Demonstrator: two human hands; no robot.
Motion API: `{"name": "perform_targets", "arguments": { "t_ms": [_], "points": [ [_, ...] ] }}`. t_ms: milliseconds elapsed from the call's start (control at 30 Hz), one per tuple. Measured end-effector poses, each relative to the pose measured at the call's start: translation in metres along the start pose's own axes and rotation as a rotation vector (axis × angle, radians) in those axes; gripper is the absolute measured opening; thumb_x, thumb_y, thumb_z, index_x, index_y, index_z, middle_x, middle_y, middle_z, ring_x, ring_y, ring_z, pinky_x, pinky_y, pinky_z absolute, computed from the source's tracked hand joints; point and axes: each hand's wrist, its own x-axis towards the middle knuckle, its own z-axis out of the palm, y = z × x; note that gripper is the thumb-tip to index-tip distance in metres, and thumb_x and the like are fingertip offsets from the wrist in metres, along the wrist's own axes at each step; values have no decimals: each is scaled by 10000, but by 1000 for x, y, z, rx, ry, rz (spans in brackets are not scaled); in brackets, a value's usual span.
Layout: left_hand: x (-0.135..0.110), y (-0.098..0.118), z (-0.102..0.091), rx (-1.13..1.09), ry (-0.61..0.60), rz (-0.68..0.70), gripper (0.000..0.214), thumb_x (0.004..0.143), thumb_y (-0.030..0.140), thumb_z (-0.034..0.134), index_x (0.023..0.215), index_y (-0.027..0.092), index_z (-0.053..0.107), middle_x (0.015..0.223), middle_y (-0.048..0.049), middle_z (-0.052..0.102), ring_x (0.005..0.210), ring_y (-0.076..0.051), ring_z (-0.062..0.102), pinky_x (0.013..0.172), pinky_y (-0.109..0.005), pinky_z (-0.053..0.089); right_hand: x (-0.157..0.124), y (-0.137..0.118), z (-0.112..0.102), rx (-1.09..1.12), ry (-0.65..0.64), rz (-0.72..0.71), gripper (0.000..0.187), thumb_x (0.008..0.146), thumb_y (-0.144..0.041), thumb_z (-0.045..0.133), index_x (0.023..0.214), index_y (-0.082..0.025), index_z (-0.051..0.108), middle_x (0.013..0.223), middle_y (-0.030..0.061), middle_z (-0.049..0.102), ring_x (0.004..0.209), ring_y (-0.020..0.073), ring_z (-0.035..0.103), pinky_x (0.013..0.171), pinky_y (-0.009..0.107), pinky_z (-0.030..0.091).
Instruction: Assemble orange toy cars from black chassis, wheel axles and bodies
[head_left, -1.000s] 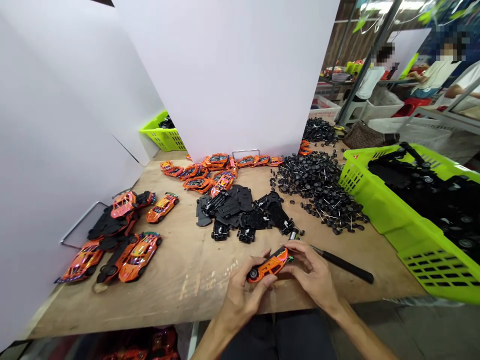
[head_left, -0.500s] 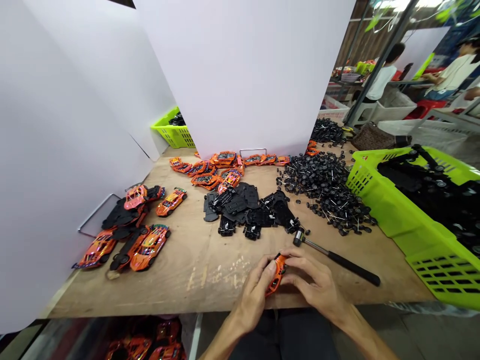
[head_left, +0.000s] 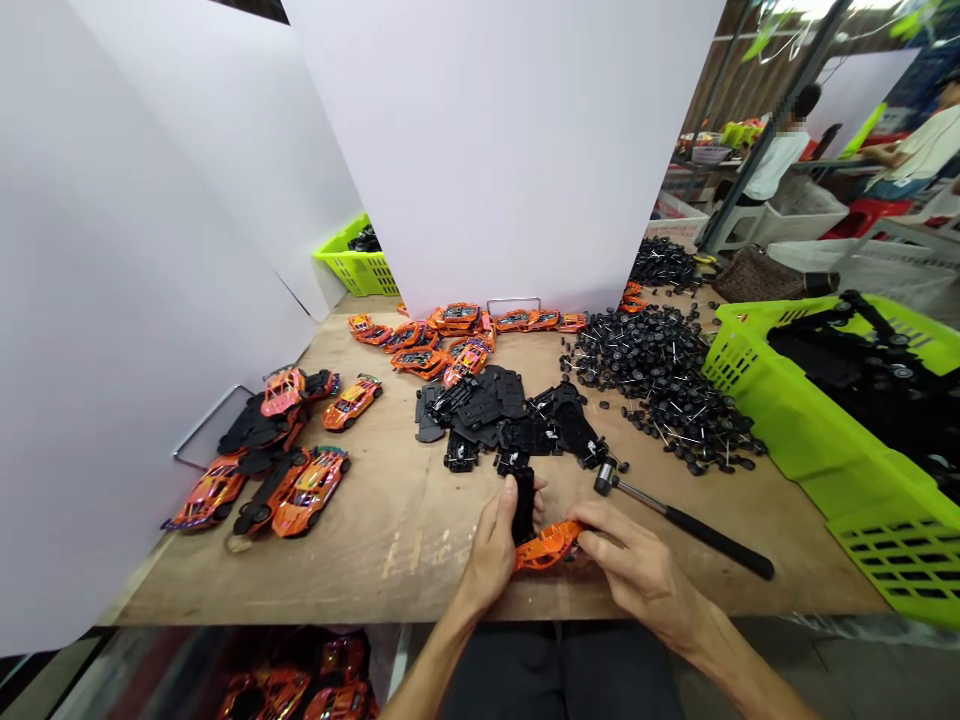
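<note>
Midway, by my guess

Over the counter [head_left: 420, 590], my left hand [head_left: 493, 542] grips the black base [head_left: 524, 500], fingers curled; my right hand [head_left: 630, 560] pinches the orange shell [head_left: 547, 547]. Whole-looking cars [head_left: 311, 490] sit left; loose bases [head_left: 484, 402] (and shells [head_left: 416, 362]) ahead look unjoined.

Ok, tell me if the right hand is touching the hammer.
Apart: the head view shows bare tabletop between the right hand and the hammer.

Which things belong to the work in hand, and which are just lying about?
Seemingly in the job:
black chassis, in left hand
orange shell, in right hand
probably wheel pile, black bases
perhaps hammer, though unheld

Apparently just lying about:
brown woven bag
</note>
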Motion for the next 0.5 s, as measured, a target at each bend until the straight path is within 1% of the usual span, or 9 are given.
{"name": "perform_targets", "arguments": {
  "t_ms": [100, 200, 267, 300, 333, 400, 433, 467, 500],
  "points": [
    [5, -1, -3, -14, -10, 13, 723, 995, 706, 428, 1275, 111, 728, 1061, -120, 783, 961, -251, 711, 871, -365, 591, 0, -3, -4, -41, -39, -25, 429, 912, 92, 405, 1141, -180, 645, 1227, 157, 700, 1224, 196, 671, 1028, 263, 561],
    [4, -5, -6, 41, -74, 33, 708, 1002, 694, 423, 1308, 128, 717, 1134, -125, 775, 1048, -270, 706, 948, -385, 582, -1, -4, -6, 13, -111, 8, 416, 938, 76, 396, 1137, -194, 644, 1227, 140, 686, 1180, 185, 669, 993, 259, 557],
    [0, -9, -7, 115, -101, 50, 689, 1008, 682, 418, 1334, 148, 708, 1207, -132, 764, 1153, -285, 683, 1039, -397, 548, -1, 0, -6, 135, -139, 119, 368, 985, 14, 429, 1182, -226, 627, 1217, 100, 688, 1135, 167, 674, 981, 255, 551],
    [-3, -11, -7, 151, -109, 47, 682, 1009, 677, 420, 1355, 159, 697, 1258, -134, 752, 1216, -292, 663, 1089, -405, 520, 0, 2, -5, 209, -136, 215, 303, 999, -57, 517, 1220, -242, 610, 1216, 80, 689, 1125, 168, 673, 985, 259, 547],
    [-5, -13, -6, 180, -110, 33, 676, 1002, 677, 437, 1371, 169, 687, 1317, -136, 733, 1275, -299, 638, 1131, -413, 491, 1, 6, -4, 288, -138, 326, 285, 980, -149, 642, 1242, -253, 599, 1201, 60, 691, 1106, 174, 673, 978, 263, 548],
    [-8, -17, -5, 211, -118, -8, 667, 977, 680, 494, 1393, 190, 672, 1440, -133, 671, 1378, -312, 579, 1199, -428, 430, 5, 14, -1, 443, -166, 523, 448, 826, -344, 870, 1187, -246, 623, 1111, 25, 700, 1027, 190, 674, 925, 270, 558],
    [-9, -18, -4, 215, -120, -27, 670, 961, 685, 522, 1395, 196, 669, 1491, -130, 635, 1416, -318, 550, 1224, -435, 400, 7, 18, 0, 513, -190, 583, 503, 736, -417, 932, 1107, -234, 646, 1062, 13, 700, 989, 194, 667, 904, 275, 556],
    [-9, -19, -3, 214, -116, -46, 682, 943, 692, 548, 1397, 198, 667, 1527, -128, 604, 1446, -324, 522, 1243, -445, 374, 10, 22, 2, 576, -221, 606, 506, 684, -463, 955, 1015, -224, 658, 1031, 7, 696, 970, 196, 657, 901, 282, 548],
    [-8, -20, -2, 209, -111, -60, 700, 927, 700, 567, 1403, 195, 661, 1550, -130, 582, 1470, -330, 496, 1256, -454, 353, 13, 25, 3, 625, -240, 605, 479, 679, -490, 951, 937, -215, 657, 1010, 6, 694, 964, 196, 649, 909, 292, 537]
  ]
}}
